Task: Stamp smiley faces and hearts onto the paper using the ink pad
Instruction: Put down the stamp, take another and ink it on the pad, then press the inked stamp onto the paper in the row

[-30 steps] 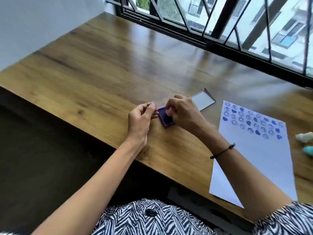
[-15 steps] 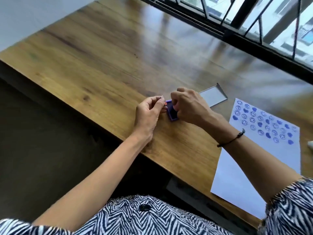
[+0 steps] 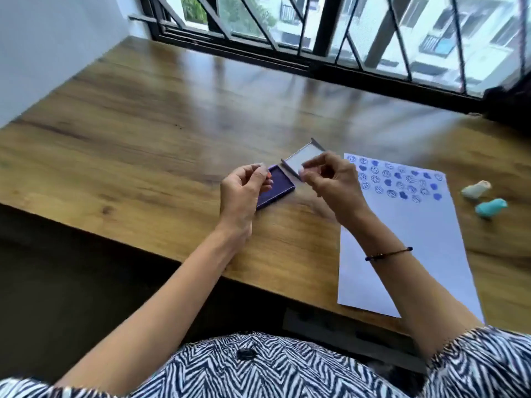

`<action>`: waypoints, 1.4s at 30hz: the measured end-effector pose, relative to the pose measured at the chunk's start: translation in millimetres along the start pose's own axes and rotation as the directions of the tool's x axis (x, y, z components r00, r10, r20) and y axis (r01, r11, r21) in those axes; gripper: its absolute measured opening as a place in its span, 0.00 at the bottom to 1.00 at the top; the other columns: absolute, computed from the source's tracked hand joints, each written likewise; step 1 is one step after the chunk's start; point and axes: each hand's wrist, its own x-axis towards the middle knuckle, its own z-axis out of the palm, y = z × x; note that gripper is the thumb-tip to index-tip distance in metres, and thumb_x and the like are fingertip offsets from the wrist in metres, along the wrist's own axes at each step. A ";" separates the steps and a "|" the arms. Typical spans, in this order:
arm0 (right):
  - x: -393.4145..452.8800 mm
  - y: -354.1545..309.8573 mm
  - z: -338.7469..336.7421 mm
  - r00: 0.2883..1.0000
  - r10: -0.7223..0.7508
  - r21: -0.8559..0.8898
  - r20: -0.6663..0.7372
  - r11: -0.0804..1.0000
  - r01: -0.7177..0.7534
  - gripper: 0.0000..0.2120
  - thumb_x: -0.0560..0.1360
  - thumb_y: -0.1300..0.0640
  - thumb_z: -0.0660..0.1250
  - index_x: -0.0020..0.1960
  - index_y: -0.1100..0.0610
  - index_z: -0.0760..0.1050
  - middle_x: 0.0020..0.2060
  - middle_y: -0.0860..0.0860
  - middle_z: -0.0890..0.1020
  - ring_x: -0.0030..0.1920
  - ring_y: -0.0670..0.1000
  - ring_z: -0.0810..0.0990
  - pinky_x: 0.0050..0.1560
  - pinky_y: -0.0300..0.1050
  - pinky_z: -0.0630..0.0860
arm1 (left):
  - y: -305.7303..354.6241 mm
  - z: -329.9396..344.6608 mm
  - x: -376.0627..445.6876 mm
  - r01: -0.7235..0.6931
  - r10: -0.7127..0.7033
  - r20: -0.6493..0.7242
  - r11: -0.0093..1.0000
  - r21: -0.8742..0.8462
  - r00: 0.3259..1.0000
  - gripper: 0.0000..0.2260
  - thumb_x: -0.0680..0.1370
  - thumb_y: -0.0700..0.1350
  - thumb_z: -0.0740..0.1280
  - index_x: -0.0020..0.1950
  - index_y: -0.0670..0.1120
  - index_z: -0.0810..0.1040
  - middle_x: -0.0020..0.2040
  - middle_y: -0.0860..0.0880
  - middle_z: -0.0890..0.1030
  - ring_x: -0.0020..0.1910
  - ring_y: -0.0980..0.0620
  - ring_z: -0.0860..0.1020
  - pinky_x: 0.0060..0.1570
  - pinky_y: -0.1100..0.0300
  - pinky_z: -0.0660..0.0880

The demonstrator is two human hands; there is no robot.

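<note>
Head view: both hands raised over ink pad (image 3: pixel 280 183), fingertips pinched.

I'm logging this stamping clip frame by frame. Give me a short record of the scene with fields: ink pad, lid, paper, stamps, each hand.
ink pad: open, purple, on the table, partly behind the left hand
lid: off, lying just behind the pad
paper: right of the pad; rows of blue smileys and hearts across the top, the rest blank
stamps: cream stamp and teal stamp lying right of the paper
left hand: raised over the pad, fingers pinched; contents unclear
right hand: raised beside the lid, fingers pinched; blurred, contents unclear
</note>
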 end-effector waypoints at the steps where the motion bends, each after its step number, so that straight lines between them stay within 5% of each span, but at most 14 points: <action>1: -6.5 6.3 -17.2 0.998 0.041 0.054 -0.057 0.998 -0.038 0.08 0.68 0.61 0.71 0.36 0.49 0.77 0.27 0.47 0.76 0.27 0.43 0.73 0.28 0.36 0.72 | -4.3 12.6 -2.8 0.019 -0.020 0.060 1.000 0.006 0.998 0.03 0.74 0.39 0.64 0.42 0.42 0.77 0.35 0.48 0.78 0.32 0.56 0.77 0.35 0.67 0.76; 5: -26.6 31.8 -84.6 0.950 0.163 0.141 -0.268 0.982 -0.129 0.09 0.70 0.64 0.69 0.38 0.49 0.77 0.32 0.48 0.80 0.30 0.40 0.79 0.32 0.35 0.79 | -24.7 73.1 -21.7 0.056 -0.086 0.336 0.994 0.098 0.938 0.02 0.74 0.41 0.65 0.45 0.43 0.77 0.35 0.49 0.79 0.32 0.57 0.78 0.37 0.66 0.76; 11: -26.2 63.8 -158.1 0.840 0.228 -0.008 -0.492 0.964 -0.266 0.08 0.70 0.65 0.67 0.36 0.54 0.75 0.36 0.54 0.79 0.33 0.45 0.79 0.30 0.33 0.79 | -46.6 149.6 -47.3 -0.030 -0.135 0.574 0.963 0.268 0.808 0.03 0.73 0.45 0.65 0.39 0.52 0.76 0.35 0.51 0.79 0.36 0.54 0.78 0.50 0.50 0.77; 16: -12.2 72.9 -173.4 0.890 0.157 -0.355 -0.427 0.877 -0.325 0.05 0.69 0.64 0.65 0.43 0.61 0.79 0.37 0.56 0.80 0.49 0.62 0.79 0.53 0.59 0.78 | -66.6 157.4 -42.4 -0.082 -0.165 0.575 0.922 0.380 0.802 0.02 0.71 0.46 0.66 0.41 0.49 0.77 0.42 0.42 0.82 0.42 0.48 0.78 0.54 0.42 0.76; 19: -7.1 75.5 -170.9 0.935 0.105 -0.591 -0.339 0.750 -0.298 0.08 0.70 0.63 0.62 0.44 0.62 0.80 0.42 0.61 0.83 0.55 0.62 0.73 0.61 0.52 0.67 | -72.7 154.0 -39.2 -0.116 -0.147 0.565 0.908 0.403 0.812 0.08 0.72 0.48 0.66 0.46 0.45 0.78 0.45 0.39 0.82 0.44 0.45 0.79 0.54 0.42 0.76; 22: -4.4 77.1 -169.0 0.943 0.101 -0.671 -0.317 0.679 -0.298 0.08 0.71 0.64 0.62 0.44 0.62 0.80 0.46 0.64 0.82 0.53 0.61 0.75 0.56 0.43 0.59 | -74.7 153.9 -38.1 -0.148 -0.119 0.567 0.903 0.404 0.815 0.10 0.72 0.49 0.65 0.47 0.44 0.78 0.44 0.40 0.82 0.46 0.42 0.80 0.54 0.45 0.76; 26: -2.4 76.0 -169.0 0.949 0.105 -0.722 -0.296 0.626 -0.295 0.09 0.71 0.64 0.61 0.44 0.61 0.79 0.48 0.63 0.81 0.51 0.61 0.78 0.54 0.42 0.56 | -76.8 154.2 -36.8 -0.151 -0.104 0.575 0.914 0.378 0.811 0.07 0.73 0.46 0.66 0.47 0.43 0.78 0.41 0.46 0.81 0.41 0.51 0.78 0.52 0.49 0.75; 30: -1.8 74.4 -167.3 0.948 0.118 -0.736 -0.295 0.605 -0.304 0.09 0.71 0.65 0.60 0.46 0.61 0.79 0.49 0.64 0.80 0.55 0.62 0.74 0.63 0.50 0.66 | -75.9 154.0 -35.4 -0.123 -0.121 0.577 0.923 0.365 0.808 0.08 0.73 0.45 0.66 0.49 0.42 0.78 0.41 0.45 0.81 0.42 0.51 0.79 0.54 0.49 0.76; 34: -2.4 71.7 -164.2 0.954 0.125 -0.767 -0.274 0.570 -0.295 0.09 0.72 0.64 0.60 0.48 0.62 0.78 0.50 0.64 0.79 0.54 0.64 0.75 0.53 0.53 0.75 | -74.4 153.2 -35.1 -0.118 -0.118 0.580 0.928 0.353 0.806 0.09 0.74 0.45 0.66 0.49 0.41 0.78 0.43 0.43 0.81 0.43 0.49 0.79 0.55 0.47 0.76; 42: 4.1 72.0 -159.4 0.951 0.131 -0.820 -0.279 0.482 -0.307 0.09 0.71 0.66 0.60 0.47 0.61 0.78 0.50 0.61 0.79 0.51 0.64 0.78 0.48 0.52 0.75 | -73.6 151.6 -35.2 -0.077 -0.137 0.582 0.941 0.329 0.802 0.08 0.74 0.43 0.66 0.50 0.42 0.77 0.43 0.45 0.80 0.45 0.48 0.79 0.55 0.46 0.76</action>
